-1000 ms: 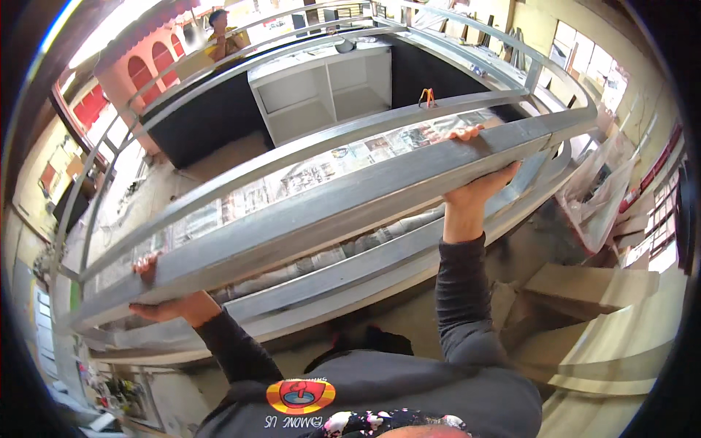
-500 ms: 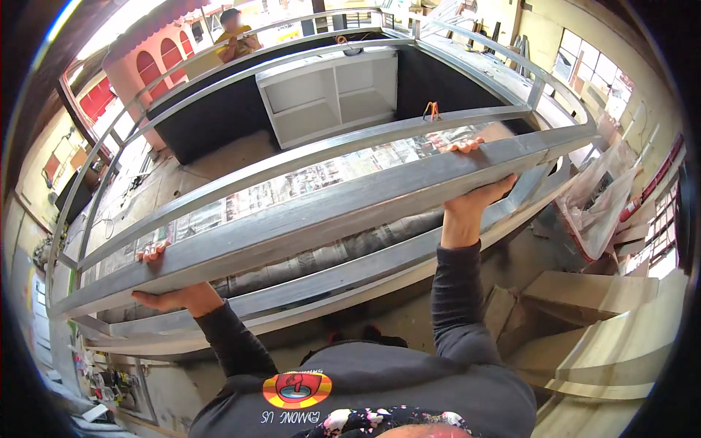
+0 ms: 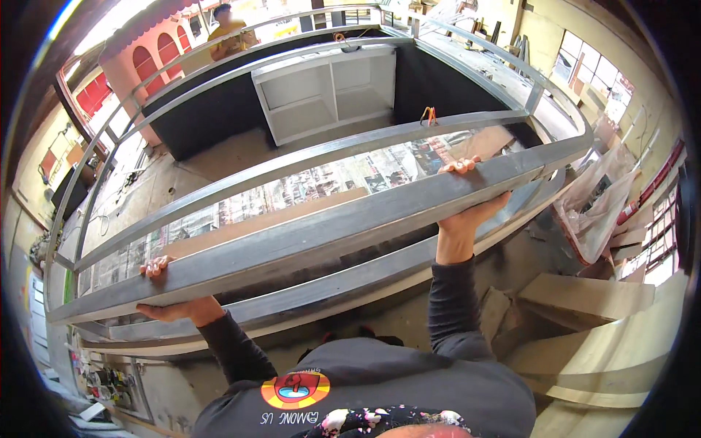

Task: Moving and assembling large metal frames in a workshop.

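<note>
A long grey metal beam (image 3: 314,226) runs across in front of me, part of a large metal frame. My left hand (image 3: 179,306) is wrapped round it near its left end, fingertips over the far edge and thumb along the near face. Farther right, my right hand (image 3: 464,219) grips the same beam, its fingers showing over the top. Beyond the beam lies a thinner metal rail (image 3: 314,164). Below it, nearer my body, runs a lower rail (image 3: 307,303). Printed paper sheets (image 3: 292,193) lie on the surface inside the frame.
A white two-bay cabinet (image 3: 332,95) stands against black panels (image 3: 219,131) inside the frame. Orange wires (image 3: 428,114) stick up at the thin rail. Boards and cardboard (image 3: 577,299) lean at my right, beside clear plastic sheeting (image 3: 602,193). Another person (image 3: 226,33) stands far back left.
The beam has shifted slightly down and nearer to me with both hands on it. More of the papered surface shows beyond it, including a brown strip.
</note>
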{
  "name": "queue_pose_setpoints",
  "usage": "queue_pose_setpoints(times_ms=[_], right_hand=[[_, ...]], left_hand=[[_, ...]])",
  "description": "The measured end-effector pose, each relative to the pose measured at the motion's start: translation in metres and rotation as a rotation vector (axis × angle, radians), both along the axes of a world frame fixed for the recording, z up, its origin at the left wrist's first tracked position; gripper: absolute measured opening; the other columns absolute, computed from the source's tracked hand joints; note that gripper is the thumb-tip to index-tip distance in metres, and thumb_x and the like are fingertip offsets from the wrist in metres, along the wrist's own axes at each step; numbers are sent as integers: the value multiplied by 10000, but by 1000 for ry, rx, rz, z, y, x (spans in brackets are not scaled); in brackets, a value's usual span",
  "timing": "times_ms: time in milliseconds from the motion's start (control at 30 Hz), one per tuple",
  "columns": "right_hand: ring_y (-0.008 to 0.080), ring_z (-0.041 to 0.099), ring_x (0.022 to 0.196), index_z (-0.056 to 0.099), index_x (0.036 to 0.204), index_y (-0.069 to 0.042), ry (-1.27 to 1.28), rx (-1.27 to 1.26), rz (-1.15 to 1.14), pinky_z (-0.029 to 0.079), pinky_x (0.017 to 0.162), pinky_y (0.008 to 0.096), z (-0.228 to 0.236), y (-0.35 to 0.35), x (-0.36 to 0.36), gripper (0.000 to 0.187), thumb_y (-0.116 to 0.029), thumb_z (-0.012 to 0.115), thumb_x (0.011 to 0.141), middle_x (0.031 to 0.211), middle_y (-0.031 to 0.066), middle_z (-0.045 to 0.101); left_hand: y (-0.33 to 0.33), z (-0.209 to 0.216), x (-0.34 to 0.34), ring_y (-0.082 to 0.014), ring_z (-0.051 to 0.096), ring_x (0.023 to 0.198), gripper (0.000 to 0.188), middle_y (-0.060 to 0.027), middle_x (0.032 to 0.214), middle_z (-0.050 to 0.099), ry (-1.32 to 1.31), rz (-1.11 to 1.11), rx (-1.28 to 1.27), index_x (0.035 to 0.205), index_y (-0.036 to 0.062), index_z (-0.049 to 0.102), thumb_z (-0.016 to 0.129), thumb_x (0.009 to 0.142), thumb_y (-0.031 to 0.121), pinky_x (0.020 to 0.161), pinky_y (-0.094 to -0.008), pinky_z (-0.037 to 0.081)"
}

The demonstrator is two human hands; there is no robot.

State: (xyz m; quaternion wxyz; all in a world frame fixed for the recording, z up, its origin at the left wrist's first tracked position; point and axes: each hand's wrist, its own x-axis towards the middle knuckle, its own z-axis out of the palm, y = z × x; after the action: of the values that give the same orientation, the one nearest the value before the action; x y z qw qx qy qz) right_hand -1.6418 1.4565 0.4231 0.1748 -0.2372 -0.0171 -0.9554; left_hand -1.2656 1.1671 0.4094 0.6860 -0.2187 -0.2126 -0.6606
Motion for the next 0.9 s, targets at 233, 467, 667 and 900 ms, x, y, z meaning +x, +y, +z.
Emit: queue_pose_setpoints(times_ms=[233, 467, 667, 900], right_hand=[[221, 556, 841, 574, 1053, -41, -66, -20, 3, 418, 866, 382, 1, -4, 5, 765, -711, 596, 682, 881, 84, 596], [236, 553, 834, 579, 1047, -58, -135, -8, 19, 430, 855, 390, -1, 5, 7, 819, -792, 528, 687, 853, 83, 596], [243, 541, 818, 578, 1060, -52, -88, -31, -32, 416, 865, 405, 2, 12, 1, 810, -781, 512, 713, 874, 102, 584], [233, 527, 1127, 444, 1289, -36, -111, -444, 188, 406, 975, 363, -100, 36, 27, 384, -185, 415, 936, 1271, 190, 520]], left_hand=[[-1, 0, -2, -208, 481, 847, 639, -70, 875, 468, -62, 107, 68, 1060, -19, 446, 679, 747, 487, 815, -342, 413], [-20, -21, 18, -229, 476, 981, 689, -74, 965, 484, -53, -88, -39, 1091, 16, 437, 715, 655, 471, 936, -411, 351], [-4, -10, -1, -209, 476, 887, 650, -84, 935, 471, -48, 68, 66, 1050, -11, 439, 722, 642, 408, 856, -349, 389], [9, -19, 16, -228, 496, 933, 612, -94, 986, 493, -7, 431, 242, 1085, 10, 497, 663, 731, 481, 911, -371, 405]])
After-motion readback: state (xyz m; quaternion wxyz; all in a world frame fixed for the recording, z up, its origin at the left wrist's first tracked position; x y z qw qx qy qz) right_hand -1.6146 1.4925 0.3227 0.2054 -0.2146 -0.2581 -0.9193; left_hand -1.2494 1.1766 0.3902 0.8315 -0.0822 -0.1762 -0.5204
